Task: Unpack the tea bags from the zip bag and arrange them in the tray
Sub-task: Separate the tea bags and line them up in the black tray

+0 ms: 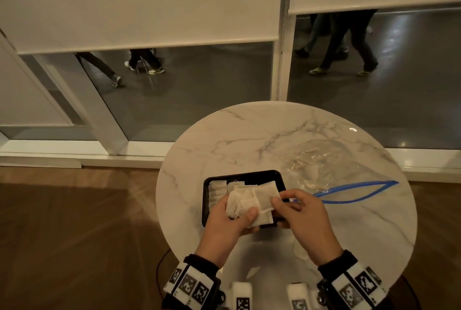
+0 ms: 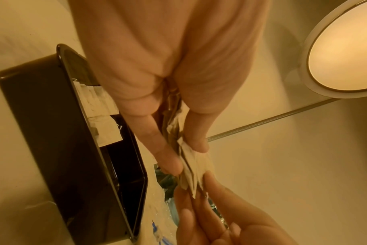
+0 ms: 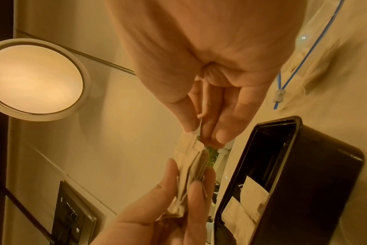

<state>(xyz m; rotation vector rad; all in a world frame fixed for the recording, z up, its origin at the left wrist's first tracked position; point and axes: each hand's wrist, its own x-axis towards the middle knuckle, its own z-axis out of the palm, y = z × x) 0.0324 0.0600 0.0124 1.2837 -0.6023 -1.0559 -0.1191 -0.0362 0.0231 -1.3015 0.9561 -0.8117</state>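
My left hand (image 1: 234, 212) grips a bundle of several white tea bags (image 1: 252, 203) just above the black tray (image 1: 249, 173), thumb on top. My right hand (image 1: 287, 203) pinches the right edge of one tea bag (image 3: 191, 144) in that bundle. In the left wrist view the bundle (image 2: 189, 164) is squeezed between thumb and fingers, the right hand's fingertips (image 2: 207, 180) touching its end. A row of tea bags (image 1: 217, 191) lies along the tray's left side (image 2: 101, 102). The clear zip bag (image 1: 321, 162) with a blue zipper (image 1: 354, 191) lies open and flat to the right of the tray.
All of this sits on a round white marble table (image 1: 249, 135) by a window wall. Wooden floor lies to the left. Legs of people (image 1: 349, 43) walk beyond the glass. A round ceiling lamp (image 2: 344, 48) shows in the wrist views.
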